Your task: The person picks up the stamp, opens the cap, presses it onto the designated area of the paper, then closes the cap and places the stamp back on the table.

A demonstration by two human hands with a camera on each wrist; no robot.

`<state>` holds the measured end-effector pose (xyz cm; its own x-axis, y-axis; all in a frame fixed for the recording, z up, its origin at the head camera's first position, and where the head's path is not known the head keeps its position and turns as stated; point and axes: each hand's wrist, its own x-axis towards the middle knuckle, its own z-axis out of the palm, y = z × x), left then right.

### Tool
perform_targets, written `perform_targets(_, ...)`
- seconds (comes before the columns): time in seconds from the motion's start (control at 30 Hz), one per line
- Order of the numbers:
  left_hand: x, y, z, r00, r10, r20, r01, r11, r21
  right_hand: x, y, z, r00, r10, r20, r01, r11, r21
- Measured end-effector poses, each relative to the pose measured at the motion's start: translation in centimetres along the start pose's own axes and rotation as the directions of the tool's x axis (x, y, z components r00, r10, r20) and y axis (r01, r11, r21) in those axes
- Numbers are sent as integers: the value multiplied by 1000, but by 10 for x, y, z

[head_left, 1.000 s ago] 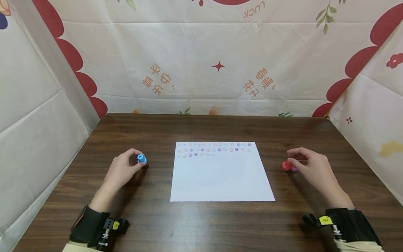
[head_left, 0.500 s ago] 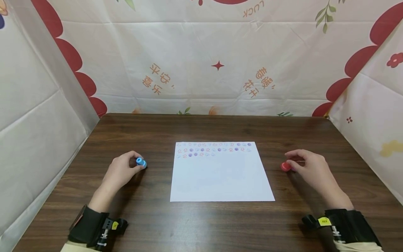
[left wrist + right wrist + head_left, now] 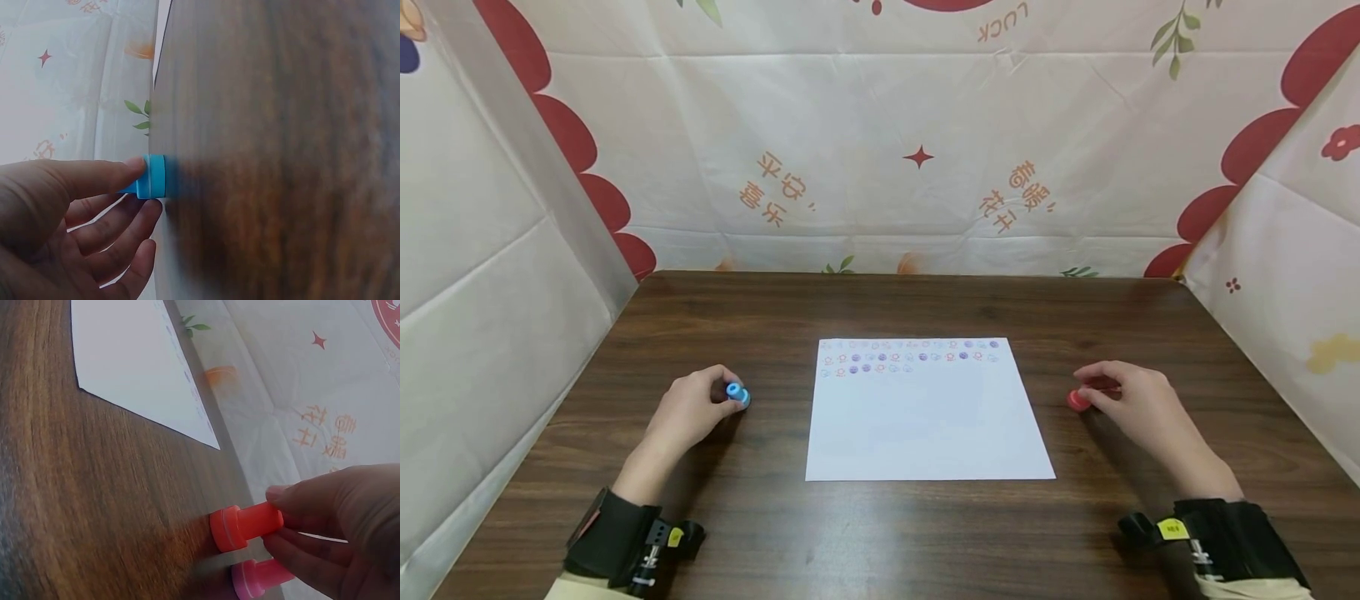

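Note:
On the left of the table, my left hand (image 3: 688, 412) pinches a blue toy stamp (image 3: 153, 177) between thumb and fingers. Its broad end faces the wood in the left wrist view. Over on the right, my right hand (image 3: 1138, 408) pinches the narrow handle of an orange-red stamp (image 3: 240, 526), whose wide base points down at the tabletop. A pink stamp (image 3: 256, 578) stands close beside it, partly behind the fingers, and is hidden in the head view. Between the hands lies a white sheet of paper (image 3: 925, 429) with rows of small red, blue and purple prints along its far part.
The dark wooden table (image 3: 880, 537) reaches back to a white patterned cloth (image 3: 865, 108), which hangs behind it and along both sides. Each wrist wears a black strap (image 3: 610, 537) with a small camera.
Both hands have come slightly nearer the person, the right one also a little leftward. The blue stamp has tilted slightly. In the head view the pink stamp has gone out of sight.

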<state>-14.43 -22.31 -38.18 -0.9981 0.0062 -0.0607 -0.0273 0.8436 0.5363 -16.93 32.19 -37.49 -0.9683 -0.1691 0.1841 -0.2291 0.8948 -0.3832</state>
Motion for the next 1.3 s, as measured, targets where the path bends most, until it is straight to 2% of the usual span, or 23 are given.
perform_targets(0.27, 3, 0, 0, 1000, -11, 14, 10, 1000, 10, 0, 2, 0, 997, -23, 72, 25, 999, -26)
perform_targets(0.43, 4, 1, 0, 1000, -14, 16, 14, 1000, 14, 0, 4, 2, 996, -29, 86, 33, 999, -40)
perform_targets(0.83, 3, -1, 1, 1000, -11, 12, 11, 1000, 15, 1, -2, -1, 997, -49, 52, 52, 997, -50)
perform_targets(1.13, 2, 8, -9, 1000, -3, 30, 4, 999, -32, 4, -9, -6, 997, -70, 27, 70, 997, -26)
perform_targets(1.3, 2, 13, -12, 999, 22, 28, -21, 999, -36, 6, -14, -8, 997, -81, 16, 82, 996, -18)
